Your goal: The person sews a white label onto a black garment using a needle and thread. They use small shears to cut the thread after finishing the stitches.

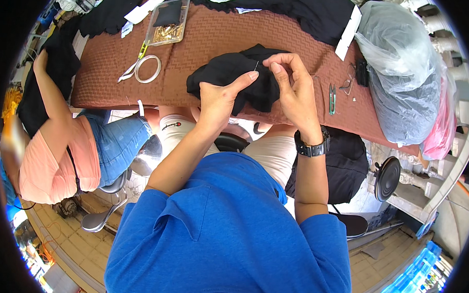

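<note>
A piece of black cloth (222, 67) lies bunched on the brown-covered table in front of me. My left hand (219, 100) grips it, with the thumb pressed on top. A thin, pale sliver like a needle (256, 65) stands up from the cloth just past that thumb's tip. Close to its right, my right hand (297, 92) is closed in a pinch with thumb and index finger together. Whatever is between those fingertips is too small to make out. The cloth's underside and my left fingers beneath it are hidden.
Green thread snips (332, 99) lie on the tablecloth (218, 29), right of my hands. Left are a white ring (148, 69), a yellow-handled tool (143, 49) and a clear box (175, 36) of gold-coloured pieces. Plastic bags (397, 74) stand right; a co-worker (58, 156) sits left.
</note>
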{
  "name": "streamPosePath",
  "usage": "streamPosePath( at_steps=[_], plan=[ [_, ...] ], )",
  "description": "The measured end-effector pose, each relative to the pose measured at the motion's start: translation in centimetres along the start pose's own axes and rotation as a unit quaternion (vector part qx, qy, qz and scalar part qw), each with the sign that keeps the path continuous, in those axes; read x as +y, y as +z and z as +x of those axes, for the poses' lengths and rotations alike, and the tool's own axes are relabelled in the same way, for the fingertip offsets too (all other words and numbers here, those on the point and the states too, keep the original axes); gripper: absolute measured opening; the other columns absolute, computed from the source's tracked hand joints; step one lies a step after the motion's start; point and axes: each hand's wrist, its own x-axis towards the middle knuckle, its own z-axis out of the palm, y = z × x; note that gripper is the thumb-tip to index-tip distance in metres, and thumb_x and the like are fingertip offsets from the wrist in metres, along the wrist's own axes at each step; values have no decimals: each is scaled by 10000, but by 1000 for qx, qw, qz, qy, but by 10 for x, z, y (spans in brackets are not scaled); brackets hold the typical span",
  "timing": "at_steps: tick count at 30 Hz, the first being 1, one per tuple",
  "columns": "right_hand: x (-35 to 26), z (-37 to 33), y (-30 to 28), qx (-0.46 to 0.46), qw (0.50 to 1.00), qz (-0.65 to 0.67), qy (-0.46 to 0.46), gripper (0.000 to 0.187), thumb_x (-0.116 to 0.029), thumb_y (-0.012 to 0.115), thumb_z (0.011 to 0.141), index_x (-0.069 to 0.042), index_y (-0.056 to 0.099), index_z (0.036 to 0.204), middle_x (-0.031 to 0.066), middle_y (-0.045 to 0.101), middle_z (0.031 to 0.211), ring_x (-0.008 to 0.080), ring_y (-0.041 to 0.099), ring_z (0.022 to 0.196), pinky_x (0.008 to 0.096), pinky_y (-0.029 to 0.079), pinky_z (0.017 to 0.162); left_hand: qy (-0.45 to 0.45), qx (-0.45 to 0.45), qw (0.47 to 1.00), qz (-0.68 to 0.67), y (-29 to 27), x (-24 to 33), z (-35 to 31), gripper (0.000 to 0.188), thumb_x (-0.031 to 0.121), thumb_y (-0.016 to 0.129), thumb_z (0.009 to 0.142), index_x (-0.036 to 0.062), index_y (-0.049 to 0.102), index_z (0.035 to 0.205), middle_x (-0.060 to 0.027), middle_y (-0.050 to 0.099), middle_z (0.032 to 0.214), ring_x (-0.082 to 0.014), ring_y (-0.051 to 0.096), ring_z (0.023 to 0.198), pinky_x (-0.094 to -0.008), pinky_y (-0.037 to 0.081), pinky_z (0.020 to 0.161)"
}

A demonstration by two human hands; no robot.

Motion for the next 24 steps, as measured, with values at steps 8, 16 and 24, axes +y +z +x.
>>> streamPosePath(
  at_steps=[8,16,24],
  plan=[
    [2,-1,-6,-63,996,-68,1,105,-82,627,961,14,625,1006,83,664,878,175,620,808,314,496,764,7,-29,999,41,-1,2,-3,173,-60,748,828,3,688,977,-36,686,941,-99,639,845,-251,513,779],
    [3,-5,-6,-40,998,-12,40,114,-93,614,981,16,630,1009,68,665,876,126,604,808,293,496,775,5,-19,999,35,3,1,-5,170,-51,761,818,4,691,963,-34,687,928,-100,634,826,-258,515,770],
    [-2,-10,-12,-88,992,-76,50,134,-91,616,975,13,666,1043,89,669,927,155,623,832,300,494,780,83,-12,989,124,2,3,-5,106,-15,758,838,0,702,925,-24,684,906,-94,621,811,-250,494,744]
  ],
)
